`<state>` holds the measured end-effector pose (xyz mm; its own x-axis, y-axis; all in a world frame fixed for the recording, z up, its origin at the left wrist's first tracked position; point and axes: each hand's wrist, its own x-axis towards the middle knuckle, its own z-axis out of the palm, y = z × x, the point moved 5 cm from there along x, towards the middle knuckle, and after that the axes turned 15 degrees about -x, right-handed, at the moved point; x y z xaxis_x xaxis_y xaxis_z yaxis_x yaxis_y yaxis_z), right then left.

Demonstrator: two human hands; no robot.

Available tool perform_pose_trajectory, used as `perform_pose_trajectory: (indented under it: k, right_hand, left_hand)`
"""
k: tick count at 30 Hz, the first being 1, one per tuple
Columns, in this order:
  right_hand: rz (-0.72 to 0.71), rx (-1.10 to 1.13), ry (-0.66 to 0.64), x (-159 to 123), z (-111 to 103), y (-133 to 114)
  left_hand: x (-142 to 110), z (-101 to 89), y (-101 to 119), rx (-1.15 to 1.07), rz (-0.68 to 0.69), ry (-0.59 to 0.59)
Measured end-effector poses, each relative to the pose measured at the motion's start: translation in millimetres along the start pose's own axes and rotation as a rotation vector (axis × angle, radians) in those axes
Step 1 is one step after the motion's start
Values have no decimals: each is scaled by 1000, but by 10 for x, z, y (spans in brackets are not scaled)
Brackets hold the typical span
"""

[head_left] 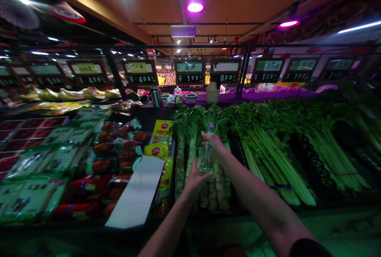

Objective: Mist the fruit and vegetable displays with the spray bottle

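Note:
A clear spray bottle [206, 159] stands upright between my hands, over the celtuce stalks [212, 195]. Low on the bottle, my left hand [195, 179] is closed around its side near the base. My right hand [214, 144] grips it higher, at the neck just below the spray head [210, 127]. Leafy celtuce tops [193, 116] spread behind the bottle. Some of my right fingers are hidden behind the bottle and hand.
Celery bunches [274, 162] fill the shelf to the right. At left lie a white cardboard piece [138, 193], yellow packets [160, 150], wrapped red sausages [102, 165] and green-white packs [32, 197]. A steel flask [156, 96] and beige bottle [212, 92] stand behind, below price signs [190, 72].

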<state>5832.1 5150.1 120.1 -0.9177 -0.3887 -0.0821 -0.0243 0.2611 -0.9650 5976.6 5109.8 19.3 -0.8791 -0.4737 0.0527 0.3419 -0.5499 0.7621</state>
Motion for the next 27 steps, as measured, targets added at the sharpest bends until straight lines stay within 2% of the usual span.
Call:
perform_pose_trajectory:
  k: [3, 6, 9, 11, 13, 16, 20, 23, 26, 27]
  right_hand:
    - [61, 34, 134, 52, -558, 67]
    - [92, 60, 230, 61, -978, 98]
    - [104, 71, 278, 65, -1185, 81]
    - [98, 69, 272, 81, -1173, 33]
    - [72, 61, 238, 111, -1035, -51]
    - [0, 44, 141, 158, -617, -243]
    - [-94, 4, -49, 114, 183, -526]
    - [-139, -19, -195, -66, 777, -650]
    - [-226, -66, -346, -356, 1222, -656]
    - [-265, -103, -388, -466, 1320, -629]
  left_hand:
    - [201, 363, -186, -33, -88, -116]
    - [340, 630, -347, -62, -123, -163]
    - [410, 785, -430, -82, -143, -196]
    - [421, 804, -416, -89, -136, -206]
    - [410, 745, -343, -91, -108, -196]
    - [364, 505, -140, -62, -21, -101]
    - [207, 12, 183, 36, 137, 102]
    - [-16, -413, 379, 107, 269, 277]
    - [-298, -811, 490, 241, 308, 442]
    - [-394, -909, 511, 279, 308, 456]
